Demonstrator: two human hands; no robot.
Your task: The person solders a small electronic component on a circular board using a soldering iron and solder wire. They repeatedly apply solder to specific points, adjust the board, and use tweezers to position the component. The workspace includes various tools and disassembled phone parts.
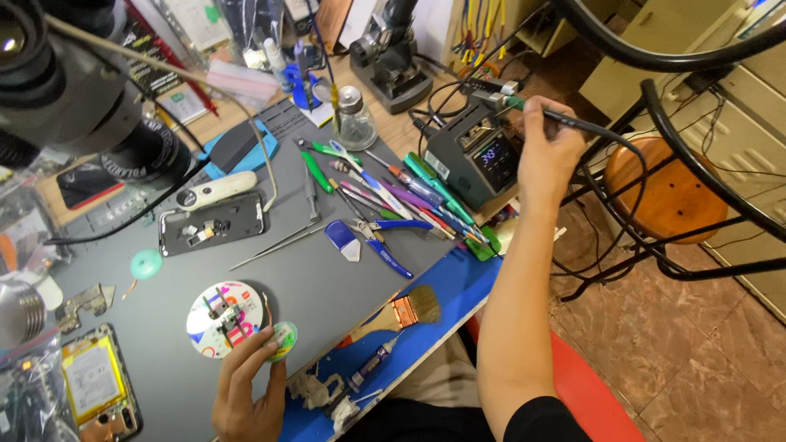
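The right hand [547, 155], in the upper middle of the frame, had its fingers clenched round a soldering iron [565, 121] with a green collar, its tip resting at the holder on top of the dark soldering station [473, 151]. The left hand [246, 391], at the bottom left, lay on the grey worktop [327, 286] with its fingers grasping a small round green tin [284, 340], its contents too small to tell. Just beside the tin, touching the fingertips, sat a round white holder [223, 317] carrying a small circuit board. Above it lay an opened phone back [211, 225] with loose parts inside it, and a white handheld tool [214, 191] just above that. A glass bottle with a metal cap [354, 117] stood near the top centre; whether it held liquid could not be told. Screwdrivers and blue-handled pliers [385, 237] lay fanned between the two hands, and a flat brush [405, 311] rested on the blue edge of the worktop
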